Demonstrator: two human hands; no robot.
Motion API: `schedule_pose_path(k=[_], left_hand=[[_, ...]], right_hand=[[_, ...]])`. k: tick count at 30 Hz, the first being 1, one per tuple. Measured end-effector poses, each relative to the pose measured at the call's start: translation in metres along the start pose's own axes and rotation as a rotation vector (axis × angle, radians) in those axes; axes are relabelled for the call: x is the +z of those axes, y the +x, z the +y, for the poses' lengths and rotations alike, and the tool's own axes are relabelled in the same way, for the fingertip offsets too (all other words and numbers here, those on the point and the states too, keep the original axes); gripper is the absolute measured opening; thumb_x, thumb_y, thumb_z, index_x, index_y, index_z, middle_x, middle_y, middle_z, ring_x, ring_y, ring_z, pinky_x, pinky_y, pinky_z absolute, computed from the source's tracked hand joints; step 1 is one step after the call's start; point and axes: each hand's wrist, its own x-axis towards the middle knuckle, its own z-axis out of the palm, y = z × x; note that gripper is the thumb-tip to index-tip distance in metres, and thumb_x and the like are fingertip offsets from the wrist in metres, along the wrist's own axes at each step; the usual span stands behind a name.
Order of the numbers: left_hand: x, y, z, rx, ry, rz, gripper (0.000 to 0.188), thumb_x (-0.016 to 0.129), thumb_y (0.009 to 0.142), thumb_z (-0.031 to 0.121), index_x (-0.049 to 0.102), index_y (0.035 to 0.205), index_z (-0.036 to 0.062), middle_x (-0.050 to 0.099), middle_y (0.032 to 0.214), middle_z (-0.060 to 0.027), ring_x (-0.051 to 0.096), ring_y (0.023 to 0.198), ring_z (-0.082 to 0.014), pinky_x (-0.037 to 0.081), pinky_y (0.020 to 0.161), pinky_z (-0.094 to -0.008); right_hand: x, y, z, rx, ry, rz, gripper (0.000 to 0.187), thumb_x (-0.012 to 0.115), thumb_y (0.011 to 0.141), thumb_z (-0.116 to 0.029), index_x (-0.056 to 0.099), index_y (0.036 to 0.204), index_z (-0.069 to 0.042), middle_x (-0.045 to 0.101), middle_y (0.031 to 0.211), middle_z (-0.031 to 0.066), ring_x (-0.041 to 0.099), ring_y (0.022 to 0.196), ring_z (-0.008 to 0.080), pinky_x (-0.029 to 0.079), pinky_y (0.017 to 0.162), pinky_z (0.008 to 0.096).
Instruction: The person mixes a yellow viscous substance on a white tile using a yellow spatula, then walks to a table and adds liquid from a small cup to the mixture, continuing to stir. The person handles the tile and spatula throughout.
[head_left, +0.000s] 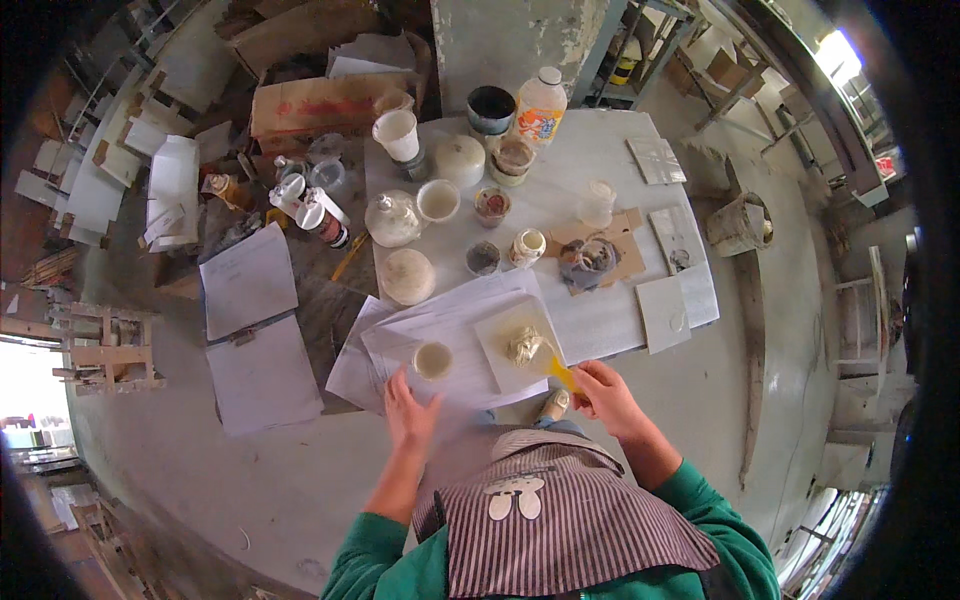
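Observation:
My right hand (pixel 603 393) grips a yellow scraper (pixel 563 376). Its blade reaches the near right side of a pale, creamy lump of paste (pixel 523 346). The paste sits on a square white tile (pixel 492 331), which lies on loose paper sheets. My left hand (pixel 408 408) is open, thumb and fingers apart, just below a small cup (pixel 433 361) with pale contents. Whether the fingertips touch that cup, I cannot tell. Farther up the table stand a small open jar (pixel 527 247) and a cup of dark grey stuff (pixel 483 259).
Round white lidded tubs (pixel 408 277) and several cups crowd the table's left side, with a large white bottle (pixel 541 106) at the back. A tangled clear bag (pixel 589 262) rests on cardboard. Flat tiles (pixel 663 314) line the right edge. Written sheets (pixel 250 281) lie left.

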Motion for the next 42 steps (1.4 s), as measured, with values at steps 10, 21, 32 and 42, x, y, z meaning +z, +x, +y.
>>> schedule_pose_path(k=[10, 21, 32, 42], left_hand=[[0.034, 0.050, 0.012, 0.217, -0.129, -0.078, 0.065, 0.078, 0.070, 0.016, 0.046, 0.125, 0.0047, 0.056, 0.119, -0.0135, 0.052, 0.113, -0.0317, 0.041, 0.098, -0.0458], [-0.022, 0.060, 0.070, -0.700, -1.774, -0.515, 0.037, 0.058, 0.093, 0.024, 0.052, 0.126, 0.0065, 0.058, 0.122, -0.0109, 0.059, 0.103, -0.0260, 0.052, 0.079, -0.0400], [-0.041, 0.049, 0.095, -0.662, -1.760, -0.469, 0.039, 0.044, 0.098, 0.044, 0.060, 0.110, 0.0108, 0.064, 0.108, -0.0069, 0.060, 0.096, -0.0219, 0.045, 0.075, -0.0387], [-0.053, 0.043, 0.121, -0.387, -1.392, -0.394, 0.047, 0.030, 0.103, 0.040, 0.058, 0.105, 0.0029, 0.063, 0.100, -0.0100, 0.062, 0.094, -0.0204, 0.050, 0.085, -0.0319]], right_hand=[[-0.001, -0.023, -0.011, -0.183, 0.061, -0.019, 0.020, 0.050, 0.097, -0.014, 0.052, 0.113, -0.002, 0.063, 0.074, 0.0082, 0.045, 0.052, 0.0058, 0.035, 0.045, 0.0209], [-0.003, -0.052, -0.034, -0.323, 0.170, 0.028, 0.021, 0.046, 0.098, -0.011, 0.051, 0.116, -0.002, 0.061, 0.073, 0.0057, 0.045, 0.053, 0.0050, 0.033, 0.047, 0.0195], [0.024, -0.074, -0.058, -0.778, -0.441, -0.033, 0.020, 0.054, 0.093, -0.008, 0.055, 0.111, -0.001, 0.065, 0.077, 0.0093, 0.065, 0.067, 0.0186, 0.049, 0.057, 0.0322], [0.053, -0.077, -0.074, -0.847, -0.933, -0.082, 0.022, 0.058, 0.087, -0.011, 0.058, 0.107, -0.001, 0.064, 0.079, 0.0186, 0.062, 0.072, 0.0372, 0.051, 0.063, 0.0438]])
